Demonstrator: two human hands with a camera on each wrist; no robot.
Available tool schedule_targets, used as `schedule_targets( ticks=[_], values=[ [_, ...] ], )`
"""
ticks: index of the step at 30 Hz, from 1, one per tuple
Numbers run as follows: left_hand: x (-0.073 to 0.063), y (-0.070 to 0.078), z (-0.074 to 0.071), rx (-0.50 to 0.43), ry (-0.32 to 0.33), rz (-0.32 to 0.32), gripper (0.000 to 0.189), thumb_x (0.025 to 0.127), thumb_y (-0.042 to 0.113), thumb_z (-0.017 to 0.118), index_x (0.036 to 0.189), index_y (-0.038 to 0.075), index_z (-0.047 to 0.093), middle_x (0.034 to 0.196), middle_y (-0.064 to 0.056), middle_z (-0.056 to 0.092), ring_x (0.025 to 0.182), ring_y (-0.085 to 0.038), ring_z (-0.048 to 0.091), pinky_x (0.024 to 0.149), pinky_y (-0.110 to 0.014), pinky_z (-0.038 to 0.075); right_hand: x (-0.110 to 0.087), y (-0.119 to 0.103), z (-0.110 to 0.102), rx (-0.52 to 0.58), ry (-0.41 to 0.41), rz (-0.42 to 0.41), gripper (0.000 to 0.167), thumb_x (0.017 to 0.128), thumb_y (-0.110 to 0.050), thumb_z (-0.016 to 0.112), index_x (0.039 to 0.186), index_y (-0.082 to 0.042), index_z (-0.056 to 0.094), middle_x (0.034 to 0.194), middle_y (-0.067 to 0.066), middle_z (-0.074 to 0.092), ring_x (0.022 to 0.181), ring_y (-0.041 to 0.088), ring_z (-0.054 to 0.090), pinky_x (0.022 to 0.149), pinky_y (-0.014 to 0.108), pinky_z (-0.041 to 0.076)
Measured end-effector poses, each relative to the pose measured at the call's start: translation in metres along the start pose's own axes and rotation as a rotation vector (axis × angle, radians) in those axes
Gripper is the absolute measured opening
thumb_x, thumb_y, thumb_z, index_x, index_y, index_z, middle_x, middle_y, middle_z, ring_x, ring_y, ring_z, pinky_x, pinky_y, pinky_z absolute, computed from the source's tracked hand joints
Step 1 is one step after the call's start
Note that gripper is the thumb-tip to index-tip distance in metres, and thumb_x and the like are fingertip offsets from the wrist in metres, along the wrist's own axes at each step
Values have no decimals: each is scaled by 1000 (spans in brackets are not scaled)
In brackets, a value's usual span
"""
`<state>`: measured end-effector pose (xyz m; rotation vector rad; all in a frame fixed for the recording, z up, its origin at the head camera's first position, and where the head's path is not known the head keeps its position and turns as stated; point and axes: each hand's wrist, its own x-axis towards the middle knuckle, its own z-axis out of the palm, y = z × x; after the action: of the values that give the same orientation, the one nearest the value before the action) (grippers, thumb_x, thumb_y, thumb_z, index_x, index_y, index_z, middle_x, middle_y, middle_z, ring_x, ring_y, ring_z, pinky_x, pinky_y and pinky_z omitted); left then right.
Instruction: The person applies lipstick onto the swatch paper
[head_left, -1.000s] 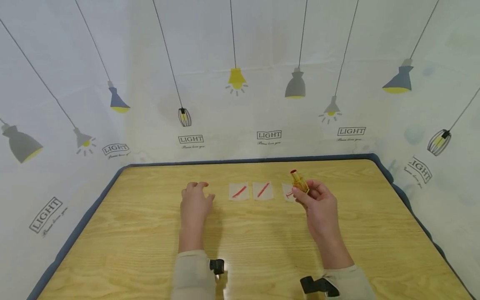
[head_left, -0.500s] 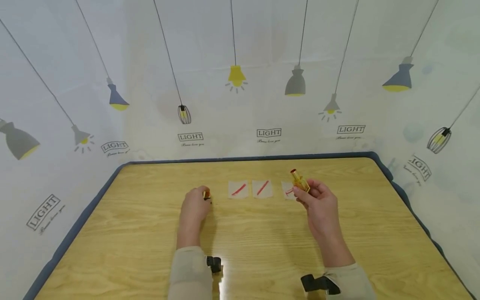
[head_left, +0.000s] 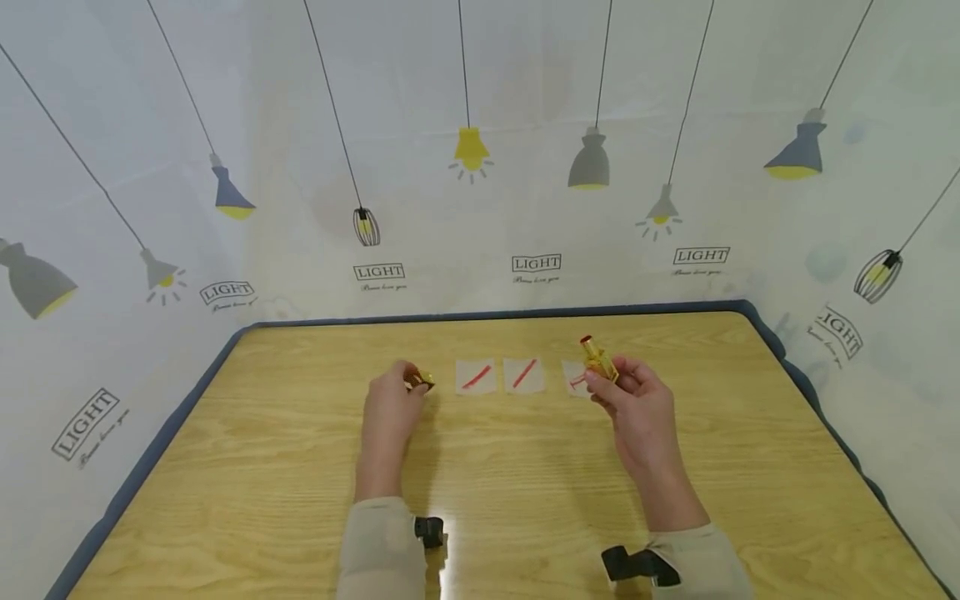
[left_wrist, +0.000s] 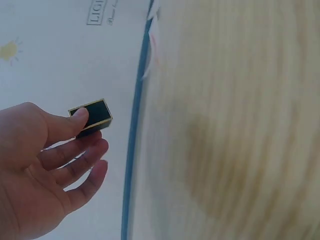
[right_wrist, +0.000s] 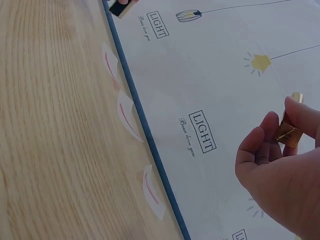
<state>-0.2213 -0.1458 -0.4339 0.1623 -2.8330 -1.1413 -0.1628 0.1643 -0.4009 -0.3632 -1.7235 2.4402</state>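
Note:
In my right hand [head_left: 643, 412] I grip a gold lipstick [head_left: 597, 362] with a red tip pointing up and left. The right wrist view shows the lipstick's gold body [right_wrist: 288, 134] between thumb and fingers. My left hand [head_left: 388, 408] pinches a small lipstick cap [head_left: 424, 381], partly hidden by the fingers in the head view. Seen from the left wrist, the cap [left_wrist: 97, 114] is black with gold edges, held between thumb and index finger while the other fingers curl loosely beneath. The two hands are well apart, both above the wooden table.
Three white paper squares with red marks lie in a row on the table [head_left: 510, 483]: a left paper [head_left: 467, 369], a middle paper [head_left: 513, 369] and a right paper [head_left: 572, 370], partly covered by the right hand. A lamp-printed curtain [head_left: 420, 108] surrounds the table.
A second ago no cap showed at my left hand; it then came into view in the fingers and has since tipped toward the right. The right hand and lipstick have barely moved.

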Motion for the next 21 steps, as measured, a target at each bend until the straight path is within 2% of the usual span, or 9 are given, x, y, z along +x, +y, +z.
schedule_targets(
  ticks=[4,7,11,14,17,19,21],
  values=[
    [-7,10,-5,-173,45,-3,34,106,13,67,137,1,63,128,-19,72,116,-34,71,90,-46,61,0,0,0,21,-12,-8,22,101,-7,73,113,-9,56,94,-9,74,86,9,70,85,21,61],
    [-10,13,-8,-319,54,-14,36,107,14,66,141,3,61,133,-19,71,120,-33,70,98,-48,61,-1,0,1,43,-25,-19,19,101,-11,73,112,-10,57,94,-8,76,85,8,70,85,22,61],
    [-13,19,-11,-584,36,-37,39,108,12,63,146,3,58,135,-22,71,111,-26,76,97,-39,63,-1,0,3,83,-36,-38,15,101,-14,72,111,-11,62,96,-6,79,85,8,71,84,21,62],
    [-16,27,-11,-811,1,-41,41,109,8,60,148,-1,55,132,-23,71,98,-17,77,90,-31,64,-2,0,7,115,-37,-55,9,102,-12,71,109,-11,66,96,-4,81,82,9,72,81,21,62],
    [-21,39,-9,-996,-71,-31,42,109,6,58,149,-3,51,125,-16,73,93,-12,76,89,-29,63,-2,0,14,142,-44,-70,4,102,-10,69,106,-12,68,94,-3,81,79,11,72,80,22,62],
    [-24,48,-5,-1073,-127,-27,42,110,6,57,150,-3,49,118,-9,74,94,-12,76,91,-30,63,-2,1,19,142,-58,-72,4,103,-10,68,105,-12,68,93,-4,81,78,10,71,80,22,62],
    [-27,57,-2,-1111,-177,-9,43,110,6,56,151,-3,47,113,-3,74,95,-12,76,93,-32,63,-3,1,24,140,-71,-72,5,103,-9,68,104,-14,68,92,-5,80,77,10,70,80,22,62]
  ],
)
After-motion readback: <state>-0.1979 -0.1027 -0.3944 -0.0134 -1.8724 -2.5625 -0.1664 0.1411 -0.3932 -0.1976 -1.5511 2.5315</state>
